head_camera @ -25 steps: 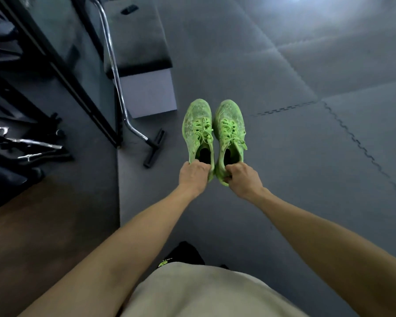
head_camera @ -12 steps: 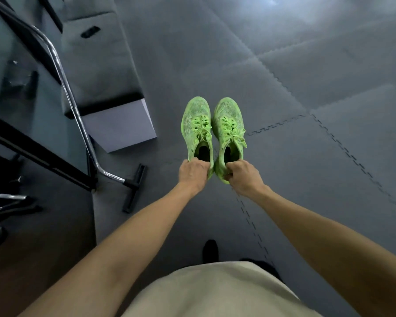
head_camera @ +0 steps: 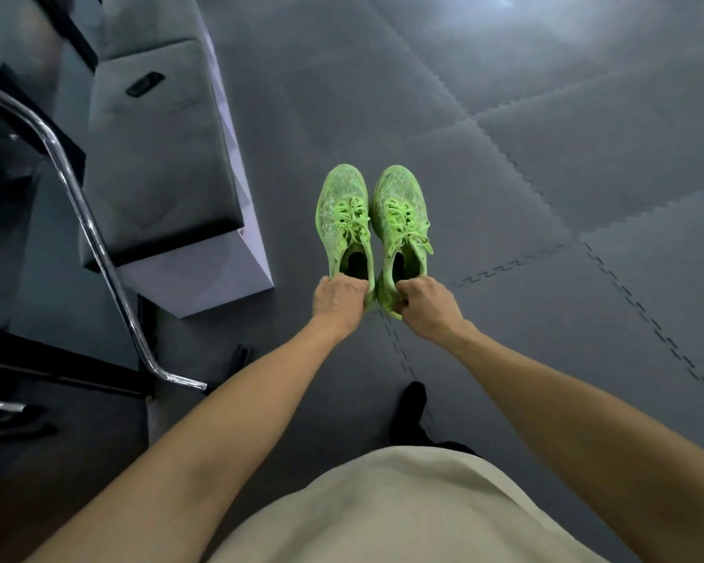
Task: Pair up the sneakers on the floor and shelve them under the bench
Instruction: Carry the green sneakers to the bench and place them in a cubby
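Two neon-green sneakers hang side by side above the grey floor mats, toes pointing away from me. My left hand grips the heel of the left sneaker. My right hand grips the heel of the right sneaker. The bench, with a grey padded top and a white side, stands to the left of the shoes. The space under it is hidden from this angle.
A chrome tube frame with black bars runs along the left, close to the bench. Interlocking grey floor mats spread ahead and to the right. My black-shod foot is on the mat below my arms.
I have stepped forward with both sneakers still held by the heels. The bench and chrome frame have slid nearer and lower in view, so the shoes now hang beside the bench's end.
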`<state>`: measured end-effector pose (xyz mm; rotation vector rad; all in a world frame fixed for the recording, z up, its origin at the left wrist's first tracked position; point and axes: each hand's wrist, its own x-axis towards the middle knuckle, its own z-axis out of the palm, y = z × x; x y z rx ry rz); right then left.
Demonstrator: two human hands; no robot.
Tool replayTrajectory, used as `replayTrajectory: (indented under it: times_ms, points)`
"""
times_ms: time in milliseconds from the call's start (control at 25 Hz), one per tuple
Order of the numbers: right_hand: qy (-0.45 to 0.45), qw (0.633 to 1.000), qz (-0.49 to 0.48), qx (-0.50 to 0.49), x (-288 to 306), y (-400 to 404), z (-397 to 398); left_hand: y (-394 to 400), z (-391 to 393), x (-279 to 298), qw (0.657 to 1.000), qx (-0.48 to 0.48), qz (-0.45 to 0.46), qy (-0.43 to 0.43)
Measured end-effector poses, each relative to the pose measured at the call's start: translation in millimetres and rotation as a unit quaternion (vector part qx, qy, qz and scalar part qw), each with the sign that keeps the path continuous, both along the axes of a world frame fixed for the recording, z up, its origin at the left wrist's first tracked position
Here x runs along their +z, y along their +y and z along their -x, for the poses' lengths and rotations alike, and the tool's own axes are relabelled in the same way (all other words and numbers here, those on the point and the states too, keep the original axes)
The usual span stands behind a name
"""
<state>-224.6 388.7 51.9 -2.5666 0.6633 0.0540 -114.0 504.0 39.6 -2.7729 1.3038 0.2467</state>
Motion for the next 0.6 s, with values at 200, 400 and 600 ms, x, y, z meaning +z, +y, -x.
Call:
replayTrajectory:
  times_ms: [200,400,600]
  points:
    - [0.008,0.999,0.007,0.032,8.3,-91.3,-96.9,-83.6,-85.9,14.7,0.999,0.032,0.017,-0.004]
    - [0.015,0.999,0.020,0.046,8.6,-167.9,-201.4,-158.5,-186.1,13.6,0.998,0.051,0.030,0.002]
    - [0.013,0.999,0.026,0.035,-2.8,-237.7,-319.3,-230.1,-307.9,-1.0,0.999,0.039,0.035,0.007]
